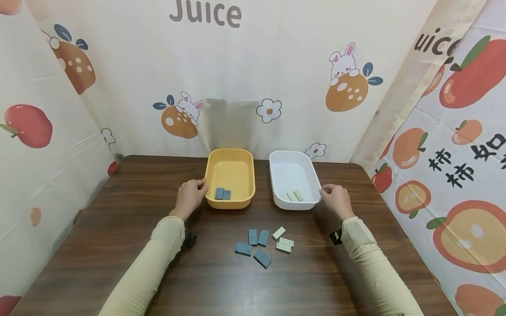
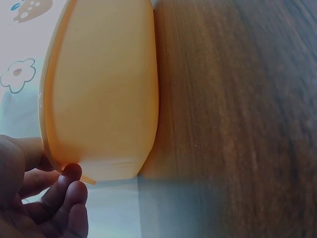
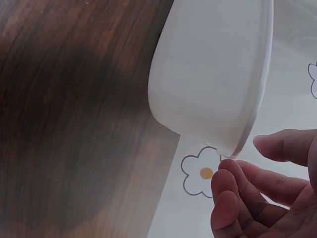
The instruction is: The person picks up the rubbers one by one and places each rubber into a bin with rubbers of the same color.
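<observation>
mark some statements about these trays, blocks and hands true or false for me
1. The left hand pinches the rim of the yellow tray. True.
2. The right hand is at the white tray. True.
3. Four dark blocks lie on the table, outside the trays. True.
4. The white tray holds dark blocks. False: pale blocks lie in it.
5. The trays are stacked. False: they stand apart, side by side.

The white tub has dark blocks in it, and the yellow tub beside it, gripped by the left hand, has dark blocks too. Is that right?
Not quite: the blocks in the white tub are pale, as the head view shows. The yellow tub, gripped by the left hand, does have dark blocks.
</observation>
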### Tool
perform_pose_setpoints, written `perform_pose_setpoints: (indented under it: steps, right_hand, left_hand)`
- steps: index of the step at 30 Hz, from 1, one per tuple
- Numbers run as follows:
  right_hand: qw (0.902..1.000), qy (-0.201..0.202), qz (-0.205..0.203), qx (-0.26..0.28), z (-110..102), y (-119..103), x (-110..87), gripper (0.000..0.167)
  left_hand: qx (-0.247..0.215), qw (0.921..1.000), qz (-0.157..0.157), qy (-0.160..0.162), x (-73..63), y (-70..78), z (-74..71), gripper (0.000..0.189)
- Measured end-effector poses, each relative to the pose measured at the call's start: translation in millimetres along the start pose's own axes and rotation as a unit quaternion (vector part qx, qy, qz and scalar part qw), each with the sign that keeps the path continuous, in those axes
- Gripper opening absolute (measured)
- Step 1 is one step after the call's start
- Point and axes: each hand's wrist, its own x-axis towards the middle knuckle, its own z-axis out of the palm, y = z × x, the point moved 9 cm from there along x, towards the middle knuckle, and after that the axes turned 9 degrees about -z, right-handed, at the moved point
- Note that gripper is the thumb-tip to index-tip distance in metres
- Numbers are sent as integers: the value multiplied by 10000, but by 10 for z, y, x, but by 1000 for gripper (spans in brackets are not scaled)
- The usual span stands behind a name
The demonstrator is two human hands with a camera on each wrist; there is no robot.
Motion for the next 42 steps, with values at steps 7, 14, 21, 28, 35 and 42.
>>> perform_pose_setpoints:
  steps: [7,14,21,28,35,42]
  right_hand:
    - [10000,-10,95,-22,31,34,-29,35]
    - [9997,-59,169,154,86,108,-39,35]
    - [9984,-228,235,470,145,171,-20,38]
    - [9967,-354,319,664,179,196,-15,39]
    - [9962,-445,338,666,201,192,-32,39]
    - [9968,-443,283,604,199,185,-40,38]
  left_hand:
    - [46,10000,5,-14,-3,9,9,40]
    - [25,10000,50,8,5,10,7,39]
    - [73,9999,93,82,11,1,-5,40]
    - [-8,9999,-41,94,3,-7,-34,39]
    - [-32,9995,150,272,-24,42,-76,37]
    - [-125,9986,334,390,-51,95,-103,32]
